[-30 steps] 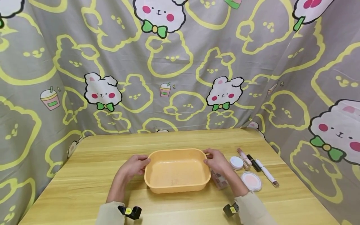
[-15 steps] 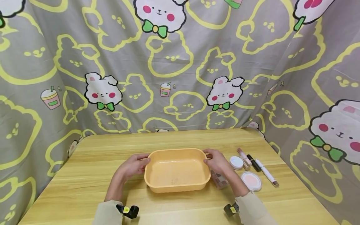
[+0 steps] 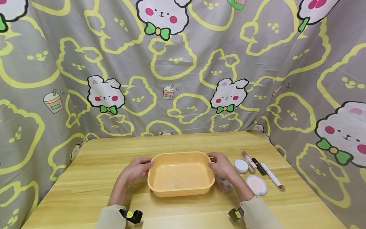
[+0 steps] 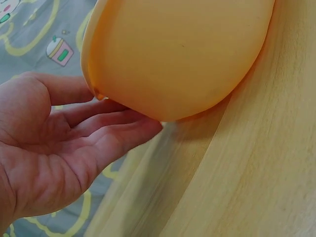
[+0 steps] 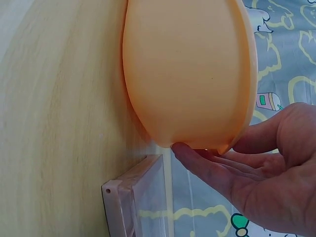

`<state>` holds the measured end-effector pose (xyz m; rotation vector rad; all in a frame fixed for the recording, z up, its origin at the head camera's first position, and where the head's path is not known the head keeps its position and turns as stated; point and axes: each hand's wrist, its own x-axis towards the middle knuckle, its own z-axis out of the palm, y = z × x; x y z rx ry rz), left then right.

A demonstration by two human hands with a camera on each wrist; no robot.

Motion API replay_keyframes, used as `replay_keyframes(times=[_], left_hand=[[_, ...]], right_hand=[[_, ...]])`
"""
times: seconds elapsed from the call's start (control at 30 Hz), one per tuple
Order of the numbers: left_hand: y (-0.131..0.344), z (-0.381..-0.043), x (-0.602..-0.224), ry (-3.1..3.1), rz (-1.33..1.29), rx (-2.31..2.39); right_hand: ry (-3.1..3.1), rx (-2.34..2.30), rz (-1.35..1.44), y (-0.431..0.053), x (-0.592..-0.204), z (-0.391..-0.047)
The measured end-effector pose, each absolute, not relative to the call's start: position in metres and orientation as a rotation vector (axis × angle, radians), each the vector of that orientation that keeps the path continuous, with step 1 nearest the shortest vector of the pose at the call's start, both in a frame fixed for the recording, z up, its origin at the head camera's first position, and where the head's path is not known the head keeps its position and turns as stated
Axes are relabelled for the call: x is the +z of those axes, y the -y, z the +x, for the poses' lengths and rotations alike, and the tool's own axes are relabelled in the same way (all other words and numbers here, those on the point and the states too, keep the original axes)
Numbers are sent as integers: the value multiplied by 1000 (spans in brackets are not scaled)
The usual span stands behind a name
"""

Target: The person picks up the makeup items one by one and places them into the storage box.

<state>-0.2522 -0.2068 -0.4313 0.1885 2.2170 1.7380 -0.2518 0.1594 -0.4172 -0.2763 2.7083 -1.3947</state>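
An orange-yellow plastic basin (image 3: pixel 181 192), rectangular with rounded corners, sits at the middle of the table with nothing inside. My left hand (image 3: pixel 138 168) grips its left end, thumb over the rim and fingers beneath; in the left wrist view, the fingertips (image 4: pixel 153 129) press against the lower wall. At the opposite end, my right hand (image 3: pixel 221 164) holds the rim the same way. Close under that wrist lies an eyeshadow palette (image 3: pixel 224 184), partly hidden by the basin and forearm. Its clear-lidded case (image 5: pixel 131 202) shows below the basin in the right wrist view.
Right of my right forearm lie a round powder compact (image 3: pixel 256 185) and a white-lidded jar (image 3: pixel 241 166). Beside them are pink tubes (image 3: pixel 249 160), a black tube (image 3: pixel 258 166) and a white stick (image 3: pixel 272 176). A patterned curtain (image 3: pixel 183 70) surrounds the table's back and sides.
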Motion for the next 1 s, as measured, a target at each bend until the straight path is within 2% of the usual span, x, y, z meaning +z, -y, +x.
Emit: replay_keyframes(times=[1.0], left_hand=[[210,-253,-439,-2150,238,1816]], right_hand=[[-2732,-1368,-264,-156,-415,-250]])
